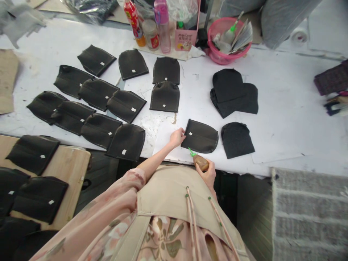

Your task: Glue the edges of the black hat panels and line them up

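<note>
My left hand [176, 137] rests on the left edge of a black rounded fabric piece [201, 136] lying on the white table [285, 108], fingers curled onto its corner. My right hand [208, 173] grips a small brown glue bottle [200, 161] with a green nozzle, whose tip points at the piece's near edge. Just right of that piece lies another black fabric piece [237, 139]. A stack of black pieces [232, 92] sits further back.
Several black pieces with small white tags [98, 108] lie spread over the left of the table and on a wooden board [67, 163]. Bottles [152, 25] and a pink basket [227, 36] stand at the back. A grey woven mat [310, 214] lies at the lower right.
</note>
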Demonstrator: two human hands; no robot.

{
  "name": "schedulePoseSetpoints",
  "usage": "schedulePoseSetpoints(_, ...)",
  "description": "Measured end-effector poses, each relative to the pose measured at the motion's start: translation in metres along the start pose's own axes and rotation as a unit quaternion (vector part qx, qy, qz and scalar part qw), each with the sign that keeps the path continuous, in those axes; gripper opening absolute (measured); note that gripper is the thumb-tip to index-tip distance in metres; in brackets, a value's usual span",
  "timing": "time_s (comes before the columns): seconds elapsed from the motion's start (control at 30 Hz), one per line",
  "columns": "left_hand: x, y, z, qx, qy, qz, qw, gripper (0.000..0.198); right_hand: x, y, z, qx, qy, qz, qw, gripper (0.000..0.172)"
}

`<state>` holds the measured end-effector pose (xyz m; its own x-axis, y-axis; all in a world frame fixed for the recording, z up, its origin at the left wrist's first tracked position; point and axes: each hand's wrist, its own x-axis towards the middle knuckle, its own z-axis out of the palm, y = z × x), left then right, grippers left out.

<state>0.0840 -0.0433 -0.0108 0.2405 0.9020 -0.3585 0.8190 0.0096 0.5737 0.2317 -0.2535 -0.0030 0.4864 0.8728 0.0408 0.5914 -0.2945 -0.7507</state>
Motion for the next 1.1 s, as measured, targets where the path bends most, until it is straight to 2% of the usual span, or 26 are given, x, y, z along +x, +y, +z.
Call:
schedulePoseSetpoints(0.27, 0.004, -0.004, 0.003, -0.01, -0.004, 0.008, 1.0, 0.02, 0.005, -0.012, 0.009, 0.02, -0.037, -0.001, 0.999, 0.047)
schedulePoseSetpoints(0.5, 0.005, -0.006, 0.003, -0.032, -0.008, 0.019, 0.999, 0.018, 0.011, -0.018, 0.016, 0.021, -0.037, -0.02, 0.999, 0.046)
schedulePoseSetpoints(0.73, 0.004, -0.007, 0.004, -0.058, -0.004, 0.018, 0.998, 0.018, 0.015, -0.019, 0.014, 0.037, -0.062, -0.032, 0.997, 0.045)
schedulePoseSetpoints(0.97, 0.003, -0.006, 0.004, -0.065, -0.009, 0.006, 0.998, 0.019, 0.016, -0.016, 0.017, 0.029, -0.034, -0.077, 0.996, 0.045)
schedulePoseSetpoints(1.1, 0.005, -0.007, 0.004, -0.074, -0.014, 0.0, 0.997, 0.019, 0.02, -0.016, 0.016, 0.037, -0.054, -0.091, 0.994, 0.044)
